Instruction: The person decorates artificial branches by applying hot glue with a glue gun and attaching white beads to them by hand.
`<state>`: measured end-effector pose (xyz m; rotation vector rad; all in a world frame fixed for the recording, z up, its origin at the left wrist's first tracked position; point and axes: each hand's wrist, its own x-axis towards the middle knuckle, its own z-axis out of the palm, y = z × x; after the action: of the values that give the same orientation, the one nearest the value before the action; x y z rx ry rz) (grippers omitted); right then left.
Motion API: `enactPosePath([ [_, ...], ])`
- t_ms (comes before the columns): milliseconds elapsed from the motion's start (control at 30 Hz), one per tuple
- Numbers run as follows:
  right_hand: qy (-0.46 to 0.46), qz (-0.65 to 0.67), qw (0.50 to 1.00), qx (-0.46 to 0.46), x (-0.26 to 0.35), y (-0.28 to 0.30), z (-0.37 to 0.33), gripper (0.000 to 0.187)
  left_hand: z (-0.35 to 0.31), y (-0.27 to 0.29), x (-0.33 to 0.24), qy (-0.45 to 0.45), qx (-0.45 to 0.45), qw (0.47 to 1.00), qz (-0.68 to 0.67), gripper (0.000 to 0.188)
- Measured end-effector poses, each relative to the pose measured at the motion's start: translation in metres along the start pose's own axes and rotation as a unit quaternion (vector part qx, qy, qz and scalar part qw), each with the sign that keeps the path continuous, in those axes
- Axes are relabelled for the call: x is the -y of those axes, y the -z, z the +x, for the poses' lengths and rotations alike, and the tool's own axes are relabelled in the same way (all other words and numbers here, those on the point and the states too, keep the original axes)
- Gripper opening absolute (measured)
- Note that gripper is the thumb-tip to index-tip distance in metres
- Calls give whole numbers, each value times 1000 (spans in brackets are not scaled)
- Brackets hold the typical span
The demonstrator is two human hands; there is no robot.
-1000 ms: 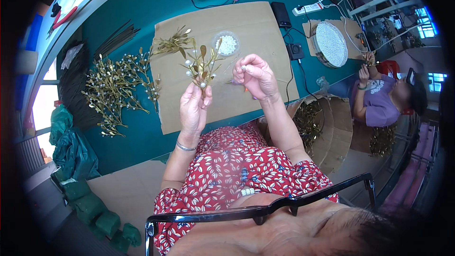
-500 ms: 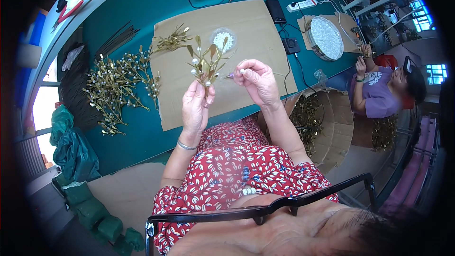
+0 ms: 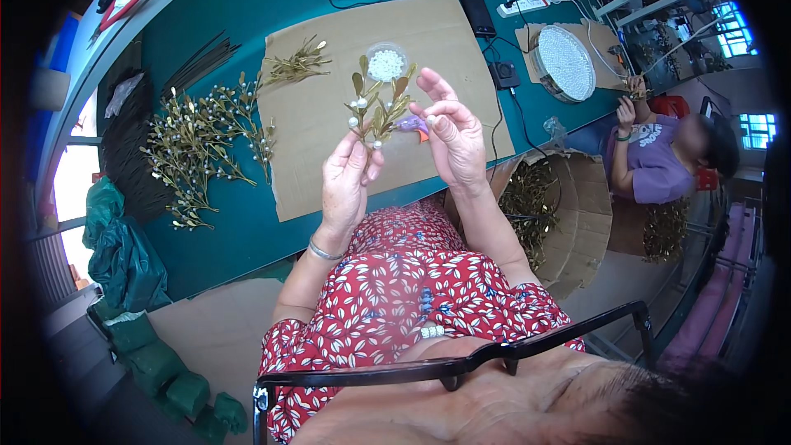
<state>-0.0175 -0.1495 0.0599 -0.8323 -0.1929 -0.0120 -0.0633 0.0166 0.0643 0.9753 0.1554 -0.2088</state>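
My left hand (image 3: 346,177) is closed on the lower stem of an artificial sprig (image 3: 377,119) with olive-gold leaves and several white beads, holding it upright above the cardboard. To its right, my right hand (image 3: 455,140) pinches a small white bead (image 3: 432,119) between thumb and fingertip, its other fingers raised. Partly hidden behind the sprig and the right fingers is a purple glue gun (image 3: 411,124) with an orange trigger. A clear round dish of white beads (image 3: 386,64) stands just beyond the sprig.
The cardboard sheet (image 3: 309,173) covers the middle of the green table (image 3: 218,255). Beaded sprigs (image 3: 194,148) lie left, plain sprigs (image 3: 298,63) farther back. A round tray of beads (image 3: 564,64), a power strip (image 3: 524,6) and cables lie right. A co-worker (image 3: 667,152) sits beyond a cardboard box (image 3: 581,214).
The sprig has turned and tilted in my left hand. My right hand has moved slightly right, raising its outer fingers, and more of the glue gun shows behind it.
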Motion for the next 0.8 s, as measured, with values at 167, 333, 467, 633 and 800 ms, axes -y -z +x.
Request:
enactPosePath([
  [167, 92, -90, 991, -34, 3, -1, -9, 14, 2, 6, 2, -4, -17, 1000, 7, 38],
  [333, 19, -89, 994, -52, 8, 4, -15, 16, 3, 5, 4, -5, -12, 1000, -7, 38],
  [467, -29, -31, 997, -58, 11, 3, -13, 17, 3, 3, 5, -4, -5, 1000, -13, 38],
  [633, -56, -42, 995, -65, 12, 1, -12, 18, 3, 0, 4, -1, -21, 1000, 2, 33],
  [800, -66, -127, 987, -70, 16, -1, -14, 16, 2, 0, 4, 1, -12, 1000, 8, 33],
])
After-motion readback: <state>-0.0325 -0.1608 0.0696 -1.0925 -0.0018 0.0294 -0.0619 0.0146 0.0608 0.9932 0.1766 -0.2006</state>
